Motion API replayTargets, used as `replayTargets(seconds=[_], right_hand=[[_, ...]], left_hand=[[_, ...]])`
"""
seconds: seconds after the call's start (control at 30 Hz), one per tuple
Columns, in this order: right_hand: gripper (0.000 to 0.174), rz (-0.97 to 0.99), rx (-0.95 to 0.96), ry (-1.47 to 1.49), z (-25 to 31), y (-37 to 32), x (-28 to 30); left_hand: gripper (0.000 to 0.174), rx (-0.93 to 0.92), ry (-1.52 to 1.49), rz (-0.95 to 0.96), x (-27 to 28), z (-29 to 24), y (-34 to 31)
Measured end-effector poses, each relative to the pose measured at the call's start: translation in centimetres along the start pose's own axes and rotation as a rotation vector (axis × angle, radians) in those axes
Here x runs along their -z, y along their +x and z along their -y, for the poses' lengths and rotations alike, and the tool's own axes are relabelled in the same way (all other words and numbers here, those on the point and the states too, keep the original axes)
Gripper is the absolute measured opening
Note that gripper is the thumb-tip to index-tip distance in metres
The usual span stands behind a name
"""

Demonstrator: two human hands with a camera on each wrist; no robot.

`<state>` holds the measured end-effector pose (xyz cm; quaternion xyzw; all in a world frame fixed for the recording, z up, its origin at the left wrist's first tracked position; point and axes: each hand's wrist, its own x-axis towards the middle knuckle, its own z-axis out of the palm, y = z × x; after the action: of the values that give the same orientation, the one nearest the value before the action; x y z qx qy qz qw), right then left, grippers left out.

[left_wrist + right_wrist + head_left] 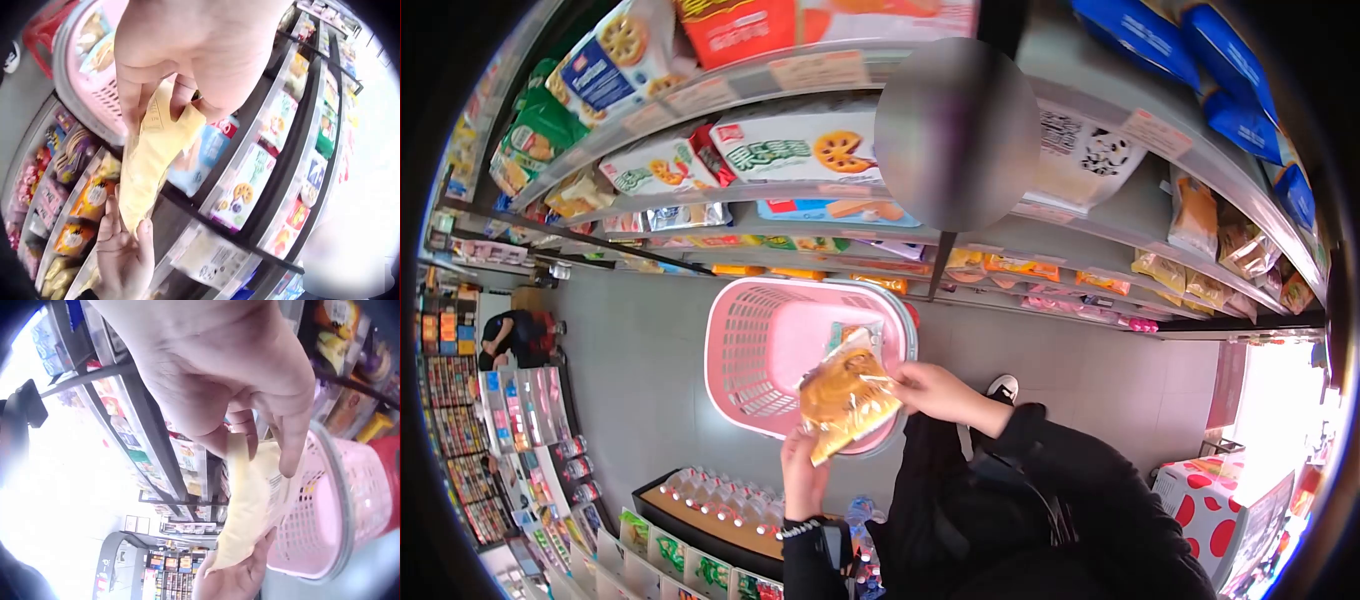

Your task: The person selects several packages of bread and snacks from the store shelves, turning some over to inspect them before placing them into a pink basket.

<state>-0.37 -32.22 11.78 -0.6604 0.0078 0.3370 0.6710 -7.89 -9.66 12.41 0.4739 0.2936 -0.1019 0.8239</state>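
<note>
- Tall grey metal shelving, crammed with snack bags, sweeps across twelve o'clock, tier over tier.
- Pink plastic lattice basket sits dead centre, just below those shelves.
- Here's the crinkly orange-yellow snack packet, up over the basket's five o'clock rim, held between both hands.
- Right hand is at the packet's three o'clock, fingers curled and pinching its upper edge.
- Left hand is at seven o'clock, thumb and fingers gripping the lower corner.
- One small pale packet lies inside the basket, at twelve o'clock from the held one.
</note>
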Motion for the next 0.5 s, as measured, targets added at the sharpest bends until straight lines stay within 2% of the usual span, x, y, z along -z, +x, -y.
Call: replayTargets(seconds=[0.03, 0.1, 0.13, 0.2, 0.27, 0.33, 0.4, 0.47, 0.5], right_hand=[[0.016, 0.002, -0.004, -0.004, -0.7, 2.0, -1.0], [0.013, -0.184, 0.189, -0.218, -3.0, 5.9, -2.6], [0.013, -0.189, 0.183, -0.217, -3.8, 7.3, -3.3], [0.013, -0.361, 0.163, -0.342, -5.8, 9.5, -4.5], [0.013, -0.408, 0.078, -0.314, -8.7, 11.4, -5.6], [0.017, -0.565, -0.041, -0.167, -10.5, 12.3, -6.2], [0.018, -0.564, -0.019, -0.215, -11.2, 12.6, -6.3], [0.022, -0.430, -0.144, -0.058, -9.2, 12.2, -6.2], [0.025, -0.349, -0.183, -0.095, -8.9, 12.2, -6.0]], left_hand=[[0.017, 0.012, 0.017, -0.033, 0.9, -0.5, 1.3], [0.016, 0.017, 0.012, -0.037, 2.2, -1.1, 4.1], [0.015, 0.020, 0.010, -0.036, 2.8, -1.3, 5.7], [0.014, 0.093, 0.020, -0.020, 4.1, -1.7, 8.4], [0.012, 0.166, 0.027, 0.000, 5.2, -1.5, 11.0], [0.010, 0.307, 0.037, 0.047, 6.4, -0.6, 13.6], [0.011, 0.344, 0.055, 0.045, 7.8, 1.0, 16.3], [0.011, 0.345, 0.071, 0.061, 8.0, 1.8, 17.9], [0.014, 0.344, 0.041, 0.072, 8.1, 2.1, 18.3]])
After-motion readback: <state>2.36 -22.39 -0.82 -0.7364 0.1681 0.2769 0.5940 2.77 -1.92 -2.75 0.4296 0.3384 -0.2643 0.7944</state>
